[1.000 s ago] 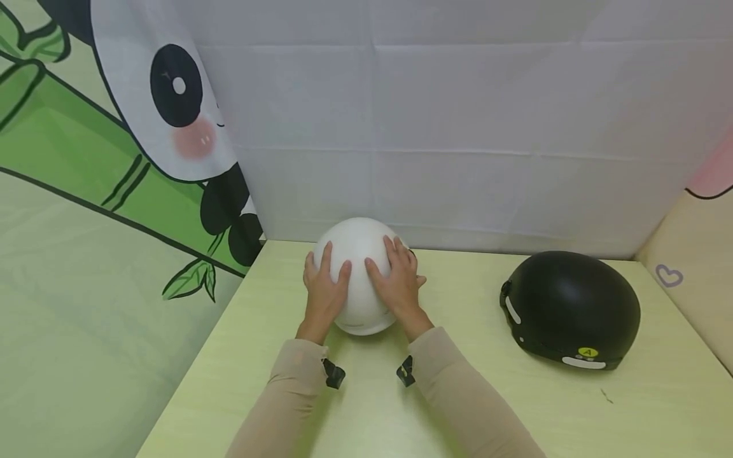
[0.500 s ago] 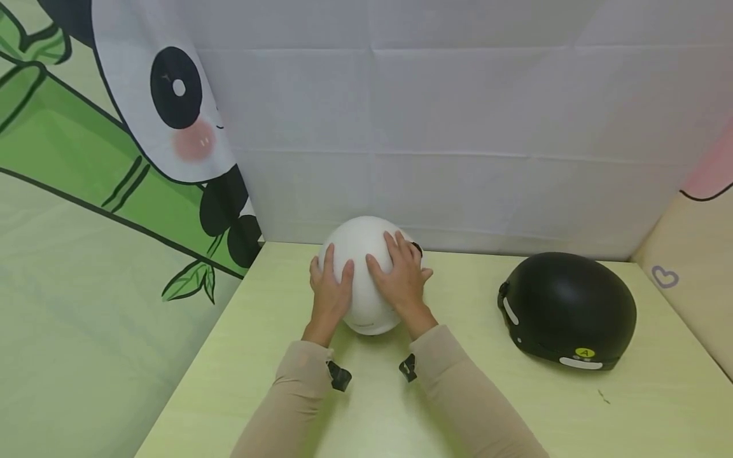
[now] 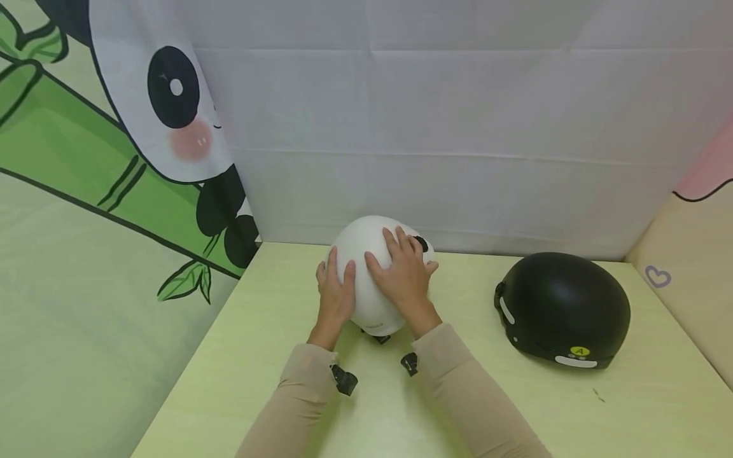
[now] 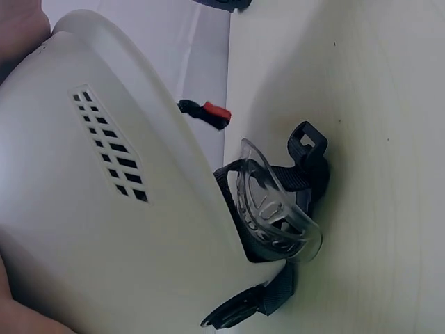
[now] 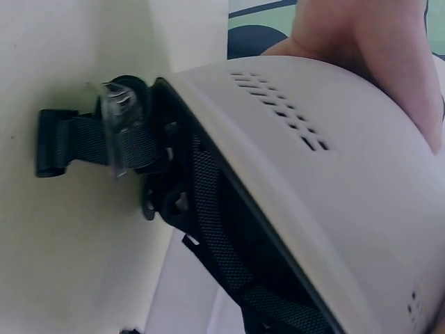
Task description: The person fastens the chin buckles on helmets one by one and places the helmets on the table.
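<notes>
In the head view both hands hold a white helmet [image 3: 366, 245] near the back of the table. My left hand [image 3: 336, 296] grips its left side; my right hand [image 3: 405, 273] spreads over its right side, close to a small black part [image 3: 422, 243]. The shell looks tilted. Its slotted vents [image 4: 111, 142] show in the left wrist view, where a black chin strap [image 4: 288, 177] with a clear plastic piece [image 4: 268, 216] hangs below the rim by the table. The right wrist view shows dark inner straps [image 5: 215, 216]. Some fingertips are hidden round the shell.
A black helmet [image 3: 564, 308] with a yellow sticker lies to the right on the pale table [image 3: 229, 394]. Behind the table hangs a white cloth [image 3: 446, 127]; printed panels stand at the left [image 3: 74, 305] and right [image 3: 687, 254].
The white helmet has turned and tilted in both hands, shifting slightly to the right. The black part at its right and a strap at its near edge have come into view.
</notes>
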The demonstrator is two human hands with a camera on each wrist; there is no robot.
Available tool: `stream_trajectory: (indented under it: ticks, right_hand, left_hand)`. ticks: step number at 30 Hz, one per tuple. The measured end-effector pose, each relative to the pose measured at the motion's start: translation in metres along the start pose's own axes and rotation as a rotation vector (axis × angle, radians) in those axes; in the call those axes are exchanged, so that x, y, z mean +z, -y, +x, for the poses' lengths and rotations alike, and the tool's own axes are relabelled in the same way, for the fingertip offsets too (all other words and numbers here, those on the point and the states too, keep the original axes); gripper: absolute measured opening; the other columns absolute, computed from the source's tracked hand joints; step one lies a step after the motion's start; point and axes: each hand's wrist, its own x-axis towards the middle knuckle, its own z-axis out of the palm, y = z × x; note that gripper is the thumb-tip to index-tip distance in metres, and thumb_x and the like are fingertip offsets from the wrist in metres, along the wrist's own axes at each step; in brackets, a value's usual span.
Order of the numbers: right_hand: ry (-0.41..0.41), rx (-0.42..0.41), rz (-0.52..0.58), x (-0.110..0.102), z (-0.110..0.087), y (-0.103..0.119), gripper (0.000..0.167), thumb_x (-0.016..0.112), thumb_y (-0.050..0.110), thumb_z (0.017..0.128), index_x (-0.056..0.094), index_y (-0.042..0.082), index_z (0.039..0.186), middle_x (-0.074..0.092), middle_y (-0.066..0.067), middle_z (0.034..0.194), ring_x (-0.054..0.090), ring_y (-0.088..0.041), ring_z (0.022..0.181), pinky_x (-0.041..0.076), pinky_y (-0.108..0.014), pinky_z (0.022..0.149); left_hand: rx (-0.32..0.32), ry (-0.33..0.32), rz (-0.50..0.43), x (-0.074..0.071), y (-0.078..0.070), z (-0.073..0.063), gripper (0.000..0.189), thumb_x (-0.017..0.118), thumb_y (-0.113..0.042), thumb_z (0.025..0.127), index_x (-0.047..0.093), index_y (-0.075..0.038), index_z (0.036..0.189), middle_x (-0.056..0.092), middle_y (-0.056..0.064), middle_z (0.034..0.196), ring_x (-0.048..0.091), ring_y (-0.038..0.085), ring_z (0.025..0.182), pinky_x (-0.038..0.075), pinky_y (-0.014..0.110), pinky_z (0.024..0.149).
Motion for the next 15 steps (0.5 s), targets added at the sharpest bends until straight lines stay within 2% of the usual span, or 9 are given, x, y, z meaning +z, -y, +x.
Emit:
stream_trajectory:
  ticks: [9, 15]
  right_hand:
    - [0.044, -0.002, -0.053, -0.011, -0.001, 0.006, 0.064, 0.054, 0.054, 0.092, 0.047, 0.022, 0.147, 0.036, -0.005, 0.153, 0.032, -0.030, 0.135, 0.026, -0.069, 0.089]
    - [0.049, -0.018, -0.084, -0.015, -0.003, 0.010, 0.065, 0.053, 0.055, 0.092, 0.047, 0.021, 0.147, 0.037, -0.007, 0.153, 0.032, -0.032, 0.135, 0.024, -0.073, 0.089]
  left_hand:
    - [-0.016, -0.006, -0.066, 0.005, -0.002, -0.006, 0.064, 0.035, -0.052, 0.102, 0.022, -0.020, 0.157, 0.019, 0.024, 0.150, 0.039, 0.054, 0.123, 0.035, 0.070, 0.092]
    - [-0.038, 0.005, -0.112, 0.005, -0.004, -0.012, 0.064, 0.034, -0.052, 0.103, 0.021, -0.020, 0.157, 0.019, 0.024, 0.150, 0.040, 0.053, 0.124, 0.034, 0.069, 0.094]
